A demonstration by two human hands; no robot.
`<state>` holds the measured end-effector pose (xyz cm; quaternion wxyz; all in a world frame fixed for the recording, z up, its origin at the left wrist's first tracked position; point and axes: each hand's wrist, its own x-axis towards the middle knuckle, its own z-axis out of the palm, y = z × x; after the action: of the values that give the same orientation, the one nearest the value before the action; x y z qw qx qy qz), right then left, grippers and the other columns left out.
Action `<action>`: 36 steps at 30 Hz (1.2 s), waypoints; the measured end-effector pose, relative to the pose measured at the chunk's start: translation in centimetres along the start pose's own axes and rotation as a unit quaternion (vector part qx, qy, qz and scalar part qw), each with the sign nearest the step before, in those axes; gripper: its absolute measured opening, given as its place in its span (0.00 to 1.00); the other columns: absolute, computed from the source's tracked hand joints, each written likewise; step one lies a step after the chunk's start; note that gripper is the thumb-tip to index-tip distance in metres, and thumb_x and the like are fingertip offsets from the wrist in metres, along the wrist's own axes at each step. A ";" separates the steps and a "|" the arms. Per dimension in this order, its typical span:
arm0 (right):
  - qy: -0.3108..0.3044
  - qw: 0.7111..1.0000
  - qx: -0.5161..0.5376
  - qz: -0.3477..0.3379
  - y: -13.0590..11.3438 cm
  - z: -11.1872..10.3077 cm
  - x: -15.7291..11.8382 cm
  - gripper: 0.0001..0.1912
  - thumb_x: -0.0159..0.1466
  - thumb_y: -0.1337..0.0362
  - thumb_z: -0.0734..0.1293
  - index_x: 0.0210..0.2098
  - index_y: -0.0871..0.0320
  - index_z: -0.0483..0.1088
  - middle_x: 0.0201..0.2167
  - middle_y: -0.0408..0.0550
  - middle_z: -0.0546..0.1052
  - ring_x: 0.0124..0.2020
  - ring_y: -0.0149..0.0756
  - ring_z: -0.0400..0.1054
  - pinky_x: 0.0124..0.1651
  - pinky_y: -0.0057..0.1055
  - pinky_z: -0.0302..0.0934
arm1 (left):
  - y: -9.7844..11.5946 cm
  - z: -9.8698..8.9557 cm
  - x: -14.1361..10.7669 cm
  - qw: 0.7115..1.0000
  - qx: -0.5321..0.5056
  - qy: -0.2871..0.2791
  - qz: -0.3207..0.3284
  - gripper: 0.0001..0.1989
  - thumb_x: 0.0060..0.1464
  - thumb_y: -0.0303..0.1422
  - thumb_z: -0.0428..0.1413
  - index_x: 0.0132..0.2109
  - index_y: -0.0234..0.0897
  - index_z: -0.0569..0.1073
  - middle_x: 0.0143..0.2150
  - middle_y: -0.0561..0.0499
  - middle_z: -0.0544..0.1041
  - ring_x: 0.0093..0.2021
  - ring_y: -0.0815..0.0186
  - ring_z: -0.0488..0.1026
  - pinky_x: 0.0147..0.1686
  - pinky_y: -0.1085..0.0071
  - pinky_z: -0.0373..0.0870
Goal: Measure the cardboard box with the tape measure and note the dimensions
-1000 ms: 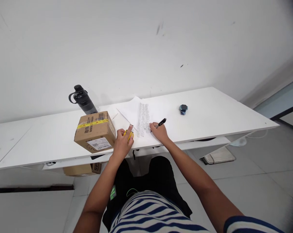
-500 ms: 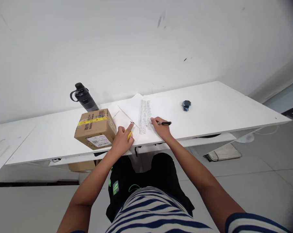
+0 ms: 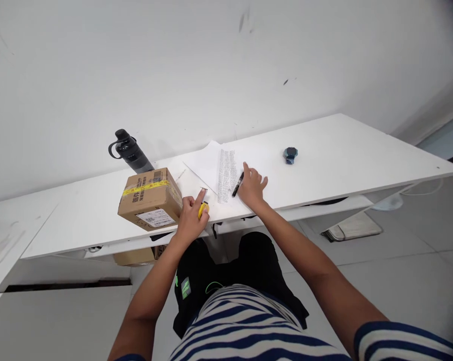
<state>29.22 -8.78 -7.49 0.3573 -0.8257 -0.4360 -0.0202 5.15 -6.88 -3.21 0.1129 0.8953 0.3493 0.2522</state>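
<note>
My left hand (image 3: 192, 218) rests at the table's front beside the cardboard box (image 3: 150, 198). Its index finger points out onto the white paper, while the other fingers curl around a small yellow object (image 3: 203, 208), mostly hidden, whose kind I cannot make out. A black pen (image 3: 238, 184) lies slanted at the right edge of the sheet with dense rows of writing (image 3: 225, 175). Just right of the pen is my right hand (image 3: 252, 189), palm down with fingers apart; it looks clear of a grip on the pen.
A dark water bottle (image 3: 131, 150) with a loop handle stands behind the box, against the wall. Farther right on the white table (image 3: 324, 155) lies a blue-green watch (image 3: 290, 155). Blank sheets (image 3: 206, 160) lie left of the written one. Under the tabletop runs a shelf (image 3: 335, 204).
My right hand has let go of the pen and spread its fingers; the pen now lies along the written sheet. My left hand keeps its place with the yellow object. The view has shifted slightly.
</note>
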 end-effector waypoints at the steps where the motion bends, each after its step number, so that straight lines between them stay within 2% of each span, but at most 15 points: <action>1: 0.010 0.999 0.028 -0.018 -0.5 -0.5 -0.2 0.33 0.62 0.71 0.54 0.68 0.57 0.52 0.60 0.62 0.63 0.60 0.54 0.56 0.62 0.63 0.43 | -0.1 0.1 -0.1 1.000 -0.003 0.007 0.004 0.31 0.59 0.33 0.49 0.69 0.37 0.57 0.46 0.45 0.57 0.48 0.60 0.63 0.54 0.56 0.66; 3: -0.009 0.989 0.122 -0.080 -1.8 -1.6 -0.8 0.28 0.67 0.65 0.54 0.66 0.58 0.54 0.57 0.60 0.67 0.57 0.50 0.61 0.61 0.54 0.51 | -0.3 0.3 -0.1 1.000 -0.005 0.020 0.009 0.31 0.59 0.32 0.49 0.69 0.38 0.58 0.46 0.46 0.57 0.48 0.60 0.63 0.54 0.56 0.65; 5: -0.101 0.954 0.244 -0.142 -3.6 -2.7 -1.8 0.26 0.69 0.56 0.55 0.65 0.56 0.58 0.50 0.55 0.72 0.48 0.43 0.68 0.53 0.43 0.61 | -0.4 0.4 0.0 1.000 -0.005 0.026 0.013 0.31 0.59 0.32 0.50 0.69 0.39 0.58 0.46 0.46 0.57 0.48 0.61 0.63 0.54 0.56 0.65; 7: -0.207 0.901 0.342 -0.168 -5.5 -3.4 -2.6 0.28 0.68 0.51 0.58 0.64 0.52 0.59 0.48 0.51 0.73 0.39 0.36 0.70 0.45 0.35 0.65 | -0.5 0.5 0.0 0.999 -0.007 0.026 0.018 0.31 0.58 0.32 0.50 0.68 0.39 0.58 0.45 0.46 0.58 0.48 0.60 0.63 0.54 0.55 0.65; 9: -0.265 0.865 0.389 -0.173 -7.2 -3.4 -3.0 0.26 0.67 0.50 0.60 0.62 0.51 0.63 0.48 0.49 0.74 0.35 0.33 0.68 0.42 0.32 0.65 | -0.6 0.6 0.0 0.999 -0.011 0.024 0.022 0.31 0.58 0.32 0.51 0.68 0.37 0.58 0.45 0.46 0.58 0.47 0.60 0.63 0.54 0.55 0.65; 12: -0.301 0.841 0.423 -0.155 -8.7 -2.9 -3.2 0.20 0.67 0.51 0.60 0.53 0.54 0.70 0.39 0.46 0.75 0.32 0.31 0.67 0.39 0.31 0.63 | -1.0 0.9 -0.1 0.999 -0.021 0.029 0.021 0.30 0.58 0.33 0.51 0.67 0.35 0.58 0.46 0.45 0.59 0.48 0.60 0.64 0.54 0.54 0.66; 15: -0.313 0.821 0.460 -0.126 -9.1 -2.2 -3.2 0.18 0.67 0.52 0.60 0.49 0.55 0.71 0.33 0.43 0.74 0.30 0.30 0.66 0.37 0.29 0.63 | -1.6 1.5 -0.4 0.997 -0.049 0.049 0.026 0.30 0.60 0.34 0.50 0.67 0.36 0.55 0.49 0.42 0.61 0.51 0.59 0.65 0.56 0.54 0.65; 18: -0.293 0.826 0.469 -0.108 -9.0 -1.7 -3.4 0.18 0.67 0.52 0.60 0.48 0.55 0.70 0.31 0.41 0.71 0.28 0.29 0.66 0.36 0.28 0.62 | -2.4 2.4 -0.6 0.992 -0.092 0.080 0.011 0.36 0.60 0.36 0.51 0.69 0.34 0.44 0.54 0.38 0.61 0.55 0.57 0.65 0.56 0.54 0.65; 20: -0.281 0.835 0.462 -0.103 -8.9 -1.5 -3.6 0.18 0.67 0.53 0.59 0.49 0.56 0.70 0.29 0.40 0.70 0.28 0.30 0.66 0.36 0.29 0.62 | -2.9 3.0 -0.7 0.990 -0.110 0.093 0.002 0.37 0.59 0.36 0.52 0.68 0.33 0.41 0.55 0.37 0.62 0.56 0.57 0.65 0.56 0.54 0.65; 25: -0.252 0.870 0.408 -0.118 -8.6 -1.4 -3.8 0.18 0.68 0.54 0.57 0.49 0.56 0.70 0.27 0.41 0.70 0.29 0.32 0.67 0.36 0.30 0.60 | -3.5 4.4 -0.7 0.985 -0.098 0.138 0.021 0.32 0.58 0.36 0.53 0.64 0.32 0.48 0.54 0.35 0.61 0.55 0.55 0.66 0.55 0.52 0.66; 28: -0.256 0.886 0.367 -0.126 -8.2 -1.7 -3.8 0.18 0.68 0.55 0.57 0.49 0.56 0.71 0.26 0.41 0.72 0.29 0.33 0.66 0.36 0.30 0.59 | -3.6 4.8 -0.6 0.984 -0.086 0.151 0.038 0.31 0.57 0.35 0.54 0.62 0.33 0.50 0.54 0.36 0.62 0.55 0.55 0.66 0.54 0.52 0.67; 33: -0.264 0.893 0.332 -0.153 -8.0 -1.7 -3.8 0.16 0.67 0.56 0.57 0.44 0.56 0.73 0.31 0.44 0.76 0.32 0.34 0.68 0.38 0.30 0.59 | -3.7 5.0 -0.6 0.980 -0.082 0.170 0.055 0.29 0.57 0.35 0.53 0.61 0.34 0.51 0.53 0.37 0.62 0.55 0.55 0.65 0.53 0.52 0.67; 36: -0.270 0.892 0.321 -0.168 -8.1 -1.6 -4.0 0.16 0.67 0.56 0.58 0.43 0.55 0.73 0.30 0.43 0.76 0.30 0.33 0.67 0.36 0.29 0.57 | -3.6 5.0 -0.6 0.981 -0.071 0.172 0.057 0.28 0.57 0.35 0.53 0.60 0.35 0.51 0.52 0.38 0.62 0.55 0.55 0.64 0.54 0.51 0.66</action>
<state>21.24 -9.59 -2.98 0.4632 -0.5539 -0.6306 0.2846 5.34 -4.77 -9.07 0.1003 0.8466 0.2929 0.4329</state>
